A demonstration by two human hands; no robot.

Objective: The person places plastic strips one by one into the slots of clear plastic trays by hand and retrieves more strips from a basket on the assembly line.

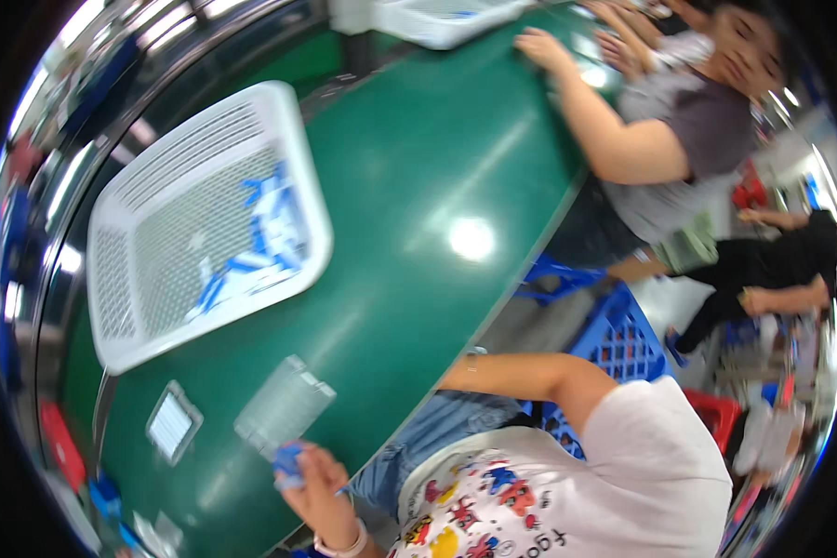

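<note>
Down at the lower edge of the view, my left hand (319, 495), with a pale pink band at its wrist, is closed round a small blue piece (289, 458). Blur hides what kind of piece it is. Just beyond these fingers a clear flat plastic case (284, 405) lies on the green table. Farther left rests a small grey-framed rectangle with a white face (173, 422). My right forearm (521, 372) reaches toward the table's edge, a bracelet at the wrist; its fingers are hidden there.
A large white plastic basket (318, 228) stands on the green table (418, 270), with blue and white strips (268, 237) inside. Another white basket (446, 33) is at the far end. A co-worker (656, 139) leans an arm on the table. Beside me is a blue crate (623, 335).
</note>
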